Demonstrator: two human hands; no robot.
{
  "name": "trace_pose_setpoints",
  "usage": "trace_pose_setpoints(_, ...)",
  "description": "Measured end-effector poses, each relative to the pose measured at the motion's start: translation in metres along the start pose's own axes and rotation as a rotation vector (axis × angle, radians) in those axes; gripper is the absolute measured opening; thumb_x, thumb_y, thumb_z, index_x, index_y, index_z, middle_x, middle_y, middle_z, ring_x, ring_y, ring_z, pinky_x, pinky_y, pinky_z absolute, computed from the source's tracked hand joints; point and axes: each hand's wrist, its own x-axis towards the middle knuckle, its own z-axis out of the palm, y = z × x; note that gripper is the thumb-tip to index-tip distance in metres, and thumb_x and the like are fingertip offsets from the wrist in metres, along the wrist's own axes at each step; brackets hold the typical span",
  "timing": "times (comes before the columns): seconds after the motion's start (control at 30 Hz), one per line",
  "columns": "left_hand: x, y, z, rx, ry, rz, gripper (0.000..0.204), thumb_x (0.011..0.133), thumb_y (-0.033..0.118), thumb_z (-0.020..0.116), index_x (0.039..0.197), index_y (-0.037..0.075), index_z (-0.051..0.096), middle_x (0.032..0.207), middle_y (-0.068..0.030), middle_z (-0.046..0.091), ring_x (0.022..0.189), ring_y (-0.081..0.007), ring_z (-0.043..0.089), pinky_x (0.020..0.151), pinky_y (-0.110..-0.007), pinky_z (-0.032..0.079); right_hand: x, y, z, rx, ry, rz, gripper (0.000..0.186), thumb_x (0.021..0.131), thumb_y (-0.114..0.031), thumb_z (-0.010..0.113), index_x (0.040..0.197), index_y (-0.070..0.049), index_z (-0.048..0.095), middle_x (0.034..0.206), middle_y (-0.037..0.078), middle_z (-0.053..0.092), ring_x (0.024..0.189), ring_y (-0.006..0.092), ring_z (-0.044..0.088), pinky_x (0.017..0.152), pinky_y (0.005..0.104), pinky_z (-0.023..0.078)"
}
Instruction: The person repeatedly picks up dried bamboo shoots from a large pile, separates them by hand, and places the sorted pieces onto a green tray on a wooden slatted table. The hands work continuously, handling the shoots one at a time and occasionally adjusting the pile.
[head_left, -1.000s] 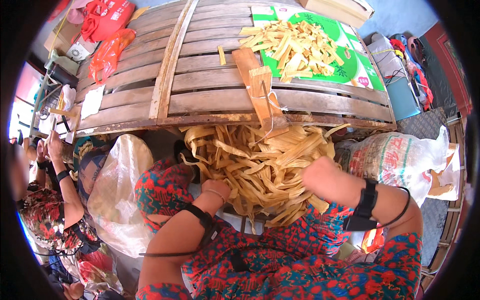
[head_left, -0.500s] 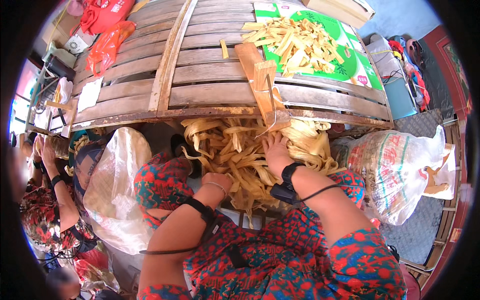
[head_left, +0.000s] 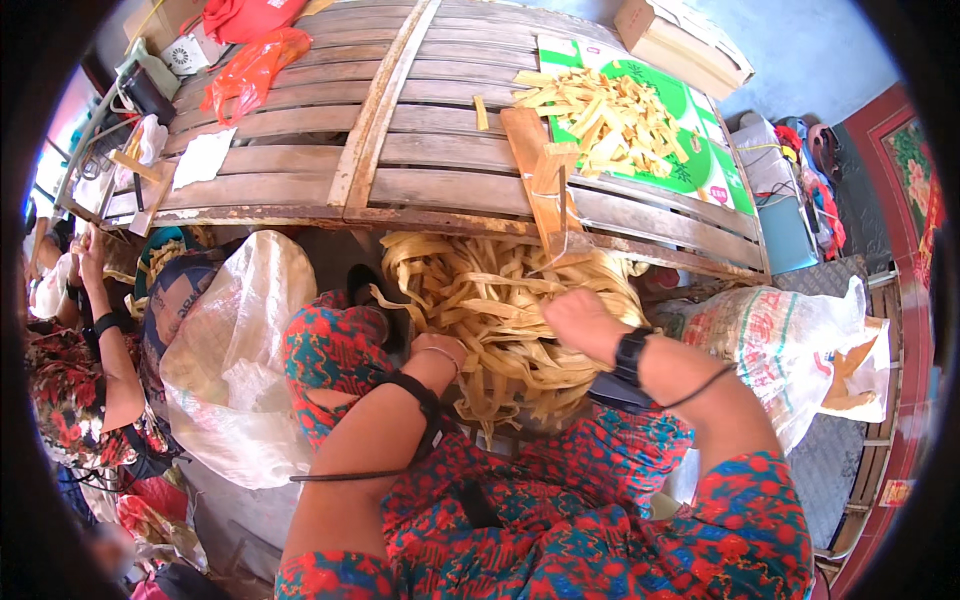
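Yellow strips [head_left: 500,310] lie heaped below the front edge of the desk [head_left: 440,152]. The right hand [head_left: 585,318], spread toward the desk half a second earlier, is now curled, suggesting gathering; the left hand [head_left: 438,350], also curled, sits farther from the desk. Hands apart; grip cannot be determined.

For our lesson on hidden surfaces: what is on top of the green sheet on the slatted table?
A loose heap of short yellow pieces lies on the green sheet. The heap covers much of it, so the surface beneath cannot be seen.
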Motion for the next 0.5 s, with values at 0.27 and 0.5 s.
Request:
trace_pose_setpoints(0.27, -0.006, 0.000, 0.005, 0.041, -0.003, -0.005, 0.031, 0.090, 0.014, 0.059, 0.119, 0.008, 0.067, 0.121, -0.0106, 0.066, 0.110, -0.0294, 0.063, 0.082, -0.046, 0.054, -0.145, 0.107, -0.088, -0.022, 0.034, -0.059, 0.037, 0.064, -0.003, 0.066, 0.099, -0.013, 0.062, 0.089, 0.003, 0.061, 0.096, 0.0248, 0.058, 0.080, 0.0391, 0.041)
trace_pose_setpoints(0.5, -0.029, 0.000, -0.014, 0.159, -0.034, 0.097, 0.038, 0.089, 0.024, 0.055, 0.124, 0.012, 0.063, 0.118, -0.0116, 0.066, 0.110, -0.0306, 0.063, 0.082, -0.045, 0.053, -0.137, 0.147, 0.024, -0.115, -0.092, 0.168, 0.059, 0.067, -0.013, 0.073, 0.124, -0.017, 0.058, 0.113, 0.003, 0.062, 0.113, 0.0248, 0.053, 0.091, 0.0428, 0.039)
